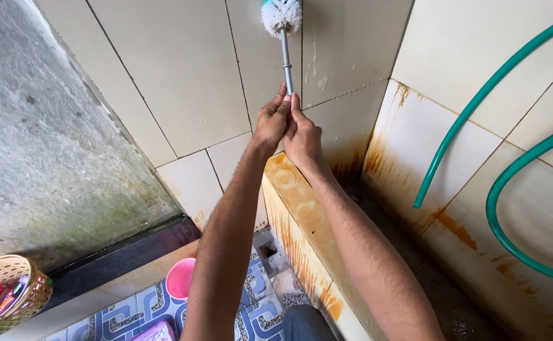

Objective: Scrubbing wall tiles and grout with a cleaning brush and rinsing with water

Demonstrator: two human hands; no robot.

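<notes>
Cream wall tiles (pixel 182 82), rust-stained low down, close in this washing corner. Below the hands sit a pink cup (pixel 180 278) and a woven basket (pixel 11 293). Left hand (pixel 272 120) and right hand (pixel 301 136) clasp together around the brush (pixel 282 16) handle, its white bristles pressed to the tiles above. A green hose (pixel 478 101) hangs to their right.

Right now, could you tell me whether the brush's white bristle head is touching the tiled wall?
Cannot tell. The head view shows the bristle head in front of the tiled wall, but from this angle no contact or gap is plain.
</notes>
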